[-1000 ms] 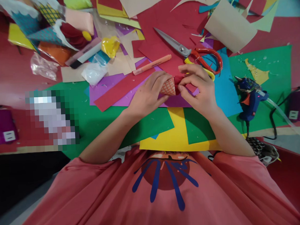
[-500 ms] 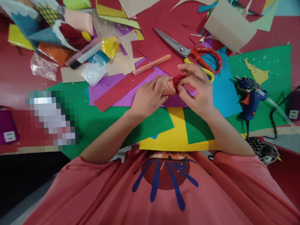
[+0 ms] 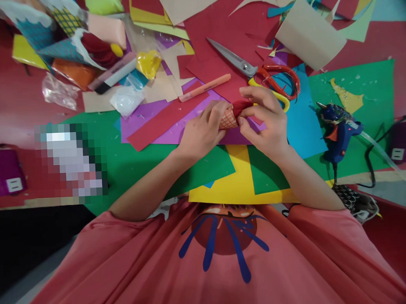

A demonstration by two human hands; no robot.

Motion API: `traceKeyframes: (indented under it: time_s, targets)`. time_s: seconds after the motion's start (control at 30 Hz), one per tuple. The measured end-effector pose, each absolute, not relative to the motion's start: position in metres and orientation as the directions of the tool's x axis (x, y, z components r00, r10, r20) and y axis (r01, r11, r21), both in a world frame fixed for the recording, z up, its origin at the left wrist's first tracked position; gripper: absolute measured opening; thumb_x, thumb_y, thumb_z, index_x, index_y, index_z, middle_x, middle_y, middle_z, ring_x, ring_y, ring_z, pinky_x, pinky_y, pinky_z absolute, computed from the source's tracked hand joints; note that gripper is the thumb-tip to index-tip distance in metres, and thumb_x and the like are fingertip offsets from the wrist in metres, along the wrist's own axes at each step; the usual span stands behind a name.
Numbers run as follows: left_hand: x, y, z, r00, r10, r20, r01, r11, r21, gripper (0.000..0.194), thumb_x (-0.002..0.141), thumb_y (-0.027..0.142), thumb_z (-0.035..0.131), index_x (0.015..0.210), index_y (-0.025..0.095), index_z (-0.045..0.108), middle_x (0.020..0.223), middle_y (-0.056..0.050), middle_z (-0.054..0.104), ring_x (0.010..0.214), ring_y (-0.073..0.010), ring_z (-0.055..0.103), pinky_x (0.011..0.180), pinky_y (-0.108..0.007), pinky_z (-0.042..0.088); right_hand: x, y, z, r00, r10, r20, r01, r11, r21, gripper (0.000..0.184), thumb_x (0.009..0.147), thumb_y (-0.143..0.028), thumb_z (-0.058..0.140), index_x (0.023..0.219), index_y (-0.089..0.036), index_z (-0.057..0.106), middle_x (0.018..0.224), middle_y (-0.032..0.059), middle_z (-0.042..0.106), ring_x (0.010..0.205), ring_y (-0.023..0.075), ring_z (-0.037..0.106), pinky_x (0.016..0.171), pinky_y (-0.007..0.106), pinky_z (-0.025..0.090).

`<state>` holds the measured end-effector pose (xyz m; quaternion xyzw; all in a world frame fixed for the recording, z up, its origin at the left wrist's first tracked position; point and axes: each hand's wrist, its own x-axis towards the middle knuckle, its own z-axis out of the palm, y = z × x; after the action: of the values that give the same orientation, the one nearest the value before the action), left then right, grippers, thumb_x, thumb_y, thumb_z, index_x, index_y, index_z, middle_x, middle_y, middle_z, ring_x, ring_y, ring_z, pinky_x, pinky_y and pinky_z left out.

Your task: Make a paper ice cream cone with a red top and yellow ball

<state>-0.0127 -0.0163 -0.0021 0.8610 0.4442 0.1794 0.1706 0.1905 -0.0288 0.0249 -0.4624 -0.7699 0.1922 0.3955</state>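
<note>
My left hand (image 3: 202, 134) is wrapped round a small paper cone (image 3: 229, 118) with an orange grid pattern. A dark red paper piece (image 3: 244, 106) sticks out of the cone's wide end, and my right hand (image 3: 265, 122) pinches it with curled fingers. Both hands work just above purple paper (image 3: 167, 115) and a red paper strip (image 3: 161, 123) on the table. An orange marker pen (image 3: 205, 87) lies just beyond my left hand. Scissors (image 3: 253, 71) with red and yellow handles lie beyond my right hand.
A blue hot glue gun (image 3: 338, 130) with a black cord stands at the right on green paper (image 3: 355, 91). Yellow paper (image 3: 239, 181) and more green sheets lie near my body. Finished paper cones, plastic bags and scraps crowd the far left. A beige sheet (image 3: 310, 31) lies at far right.
My right hand's fingers have shifted slightly along the red piece, pressing it closer against the cone. My left hand has kept its hold and barely moved.
</note>
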Motion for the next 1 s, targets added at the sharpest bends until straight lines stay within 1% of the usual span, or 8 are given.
traceKeyframes:
  time_s: [0.2, 0.33, 0.47, 0.67, 0.8, 0.87, 0.93, 1.0]
  targets:
    - [-0.009, -0.019, 0.002, 0.522, 0.838, 0.162, 0.704, -0.53, 0.473, 0.044, 0.089, 0.02, 0.052, 0.131, 0.021, 0.04, 0.133, -0.011, 0.061, 0.113, -0.0225, 0.067, 0.087, -0.032, 0.056, 0.19, -0.028, 0.022, -0.252, 0.881, 0.401, 0.553, 0.471, -0.687, 0.009, 0.09, -0.03, 0.057, 0.083, -0.028, 0.062, 0.132, 0.0039, 0.065, 0.121, 0.0279, 0.064, 0.102, 0.055, 0.057]
    - [-0.004, -0.02, 0.006, 0.557, 0.81, 0.184, 0.668, -0.569, 0.479, 0.054, 0.089, 0.028, 0.056, 0.138, 0.018, 0.035, 0.138, -0.014, 0.06, 0.126, -0.0253, 0.062, 0.095, -0.035, 0.057, 0.19, -0.029, 0.025, -0.242, 0.884, 0.4, 0.588, 0.462, -0.664, 0.012, 0.092, -0.032, 0.054, 0.083, -0.028, 0.06, 0.129, 0.003, 0.066, 0.12, 0.0266, 0.065, 0.103, 0.054, 0.057]
    - [-0.003, -0.019, 0.006, 0.554, 0.817, 0.16, 0.677, -0.553, 0.486, 0.057, 0.088, 0.023, 0.052, 0.142, 0.017, 0.032, 0.141, -0.014, 0.058, 0.13, -0.026, 0.06, 0.1, -0.037, 0.056, 0.189, -0.03, 0.028, -0.276, 0.896, 0.349, 0.595, 0.444, -0.67, 0.013, 0.095, -0.035, 0.051, 0.086, -0.028, 0.06, 0.13, 0.0025, 0.065, 0.125, 0.0277, 0.063, 0.107, 0.056, 0.054]
    - [-0.003, -0.018, 0.004, 0.54, 0.838, 0.081, 0.691, -0.497, 0.525, 0.055, 0.091, 0.023, 0.046, 0.145, 0.018, 0.032, 0.144, -0.014, 0.055, 0.13, -0.0286, 0.058, 0.101, -0.04, 0.054, 0.189, -0.028, 0.027, -0.314, 0.833, 0.456, 0.581, 0.548, -0.602, 0.008, 0.096, -0.03, 0.052, 0.089, -0.028, 0.056, 0.133, 0.0034, 0.064, 0.124, 0.0244, 0.063, 0.103, 0.05, 0.057]
    - [-0.001, -0.017, 0.006, 0.525, 0.849, 0.054, 0.703, -0.469, 0.534, 0.054, 0.091, 0.019, 0.046, 0.144, 0.017, 0.032, 0.146, -0.013, 0.054, 0.134, -0.0287, 0.056, 0.107, -0.04, 0.051, 0.189, -0.028, 0.028, -0.334, 0.823, 0.459, 0.569, 0.565, -0.598, 0.005, 0.096, -0.029, 0.053, 0.092, -0.029, 0.056, 0.134, 0.002, 0.063, 0.127, 0.0224, 0.062, 0.104, 0.047, 0.056]
    - [-0.001, -0.016, 0.009, 0.524, 0.852, 0.019, 0.72, -0.455, 0.523, 0.055, 0.091, 0.018, 0.046, 0.144, 0.016, 0.031, 0.147, -0.014, 0.053, 0.135, -0.0298, 0.055, 0.107, -0.04, 0.051, 0.188, -0.027, 0.029, -0.357, 0.8, 0.482, 0.565, 0.596, -0.57, 0.002, 0.094, -0.029, 0.058, 0.093, -0.027, 0.056, 0.134, 0.0059, 0.062, 0.128, 0.0233, 0.061, 0.105, 0.047, 0.056]
    - [0.0, -0.016, 0.013, 0.515, 0.857, -0.012, 0.74, -0.437, 0.511, 0.054, 0.093, 0.019, 0.045, 0.145, 0.016, 0.03, 0.148, -0.013, 0.053, 0.135, -0.0292, 0.054, 0.106, -0.039, 0.051, 0.188, -0.027, 0.028, -0.367, 0.786, 0.498, 0.577, 0.612, -0.541, 0.006, 0.091, -0.028, 0.062, 0.094, -0.026, 0.056, 0.134, 0.01, 0.062, 0.129, 0.0245, 0.06, 0.104, 0.048, 0.056]
    - [0.0, -0.017, 0.015, 0.502, 0.865, -0.016, 0.752, -0.428, 0.501, 0.051, 0.096, 0.021, 0.045, 0.145, 0.018, 0.03, 0.147, -0.011, 0.053, 0.134, -0.0265, 0.055, 0.106, -0.036, 0.051, 0.188, -0.027, 0.026, -0.363, 0.796, 0.485, 0.598, 0.598, -0.533, 0.005, 0.092, -0.027, 0.061, 0.094, -0.027, 0.056, 0.135, 0.0095, 0.062, 0.13, 0.0246, 0.059, 0.104, 0.05, 0.057]
